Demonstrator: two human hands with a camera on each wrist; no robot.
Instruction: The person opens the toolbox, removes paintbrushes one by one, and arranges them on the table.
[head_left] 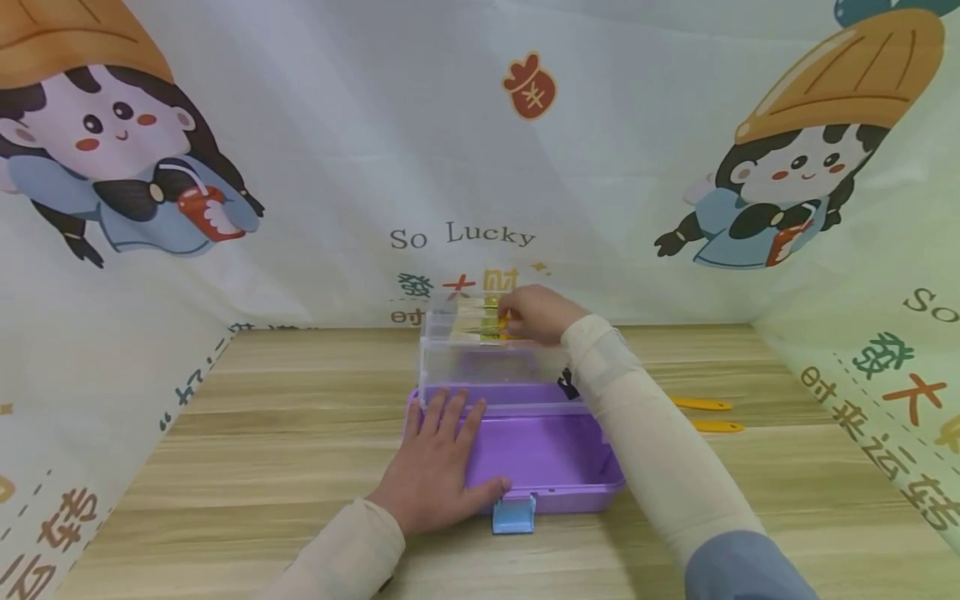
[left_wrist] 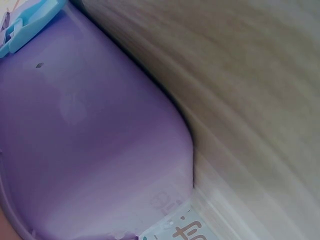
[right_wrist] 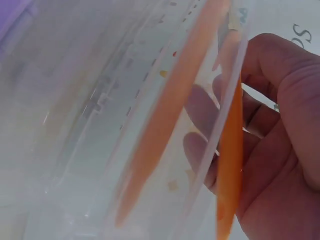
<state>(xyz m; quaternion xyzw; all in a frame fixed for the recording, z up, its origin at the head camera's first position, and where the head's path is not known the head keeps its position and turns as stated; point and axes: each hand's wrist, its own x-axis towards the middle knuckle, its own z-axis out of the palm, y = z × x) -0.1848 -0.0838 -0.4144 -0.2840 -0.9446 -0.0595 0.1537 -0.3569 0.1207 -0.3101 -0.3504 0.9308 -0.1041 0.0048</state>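
A purple box (head_left: 540, 450) sits on the table with its clear plastic upper part (head_left: 450, 364) raised at the back. My left hand (head_left: 435, 475) rests with spread fingers on the box's left side, thumb near the light-blue latch (head_left: 513, 517). Paintbrushes (head_left: 468, 325) with pale bristles and gold ferrules lie in the clear part. At their handles, my right hand (head_left: 540, 315) pinches one brush with curled fingers. In the right wrist view that orange handle (right_wrist: 230, 165) runs along the palm, and another handle (right_wrist: 165, 125) shows through the plastic.
Two yellow-orange handles (head_left: 716, 426) lie on the wooden table (head_left: 315, 400) to the right, partly hidden by my right forearm. A printed cloth (head_left: 360, 150) hangs behind and at both sides. A small black item (head_left: 567, 384) shows near the box's back edge.
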